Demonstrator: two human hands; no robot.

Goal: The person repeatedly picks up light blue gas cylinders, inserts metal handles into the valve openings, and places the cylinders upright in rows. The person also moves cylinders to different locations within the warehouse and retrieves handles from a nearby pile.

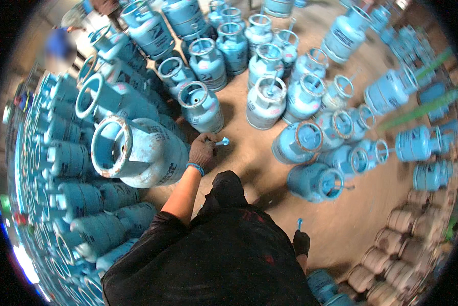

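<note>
The left hand [202, 149], in a brown work glove, has its grip curled closed around a slim blue-ended tool [224, 142], the end poking out to the right above the bare floor [254, 176]. The right hand [301, 242], in a darker glove, is down by the person's side; its grip is wrapped around a second blue-ended tool [300, 224], which points up and away from the body (both are too small here to tell their exact kind). A blue band [196, 168] circles the left wrist.

Right beside the left glove stands a large, scuffed blue cylinder [160, 153], its round collar worn to patches of rust and white; whether glove and metal touch, I cannot tell. Just beyond the glove is a smaller blue cylinder [203, 113], upright on the floor. Across from these, right of centre, a loose cluster includes a pale-topped cylinder [266, 106] and a darker blue cylinder [313, 182], with thin sticks rising from several collars.

Farther out, blue cylinders [68, 158] are packed along the left, brownish-grey cylinders [392, 245] line the lower right, and a green beam [423, 108] slants in at the right. A blurred person in blue [59, 46] is at upper left.
</note>
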